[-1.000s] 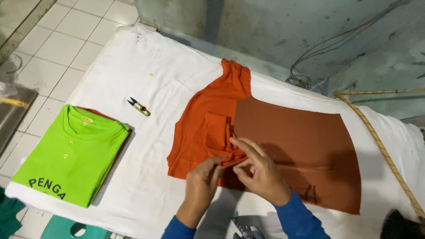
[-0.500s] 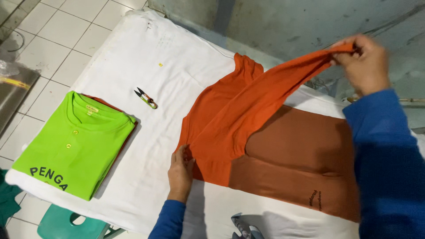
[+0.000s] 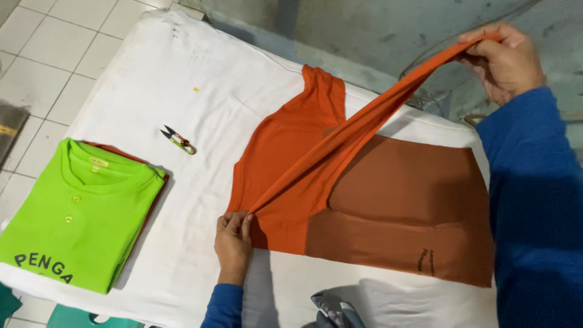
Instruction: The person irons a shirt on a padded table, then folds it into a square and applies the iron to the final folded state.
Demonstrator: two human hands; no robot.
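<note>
In the head view, a soft orange knit shirt (image 3: 285,164) lies on the white padded cloth-covered table (image 3: 182,85), partly over a flat brown rectangular folding board (image 3: 413,206), with one edge of it drawn up off the surface into a taut diagonal band. The left hand (image 3: 234,240) rests low on the table with its fingers pinched on the lower corner of that band, pressing it down near the shirt's front edge. The right hand (image 3: 507,61) is raised high toward the far wall, fingers clenched on the other end of the stretched fabric. The cloth looks light and limp; it sags nowhere only because it is pulled between the two grips, and it would probably crumple if either let go. It seems stretchy rather than slippery, so seams, hems and corners look like the surest places to grip, as both hands do now. To the left, a folded lime-green collared shirt (image 3: 79,212) sits on a small stack, and small thread snips with a green handle (image 3: 178,140) lie apart on the bare cover.
</note>
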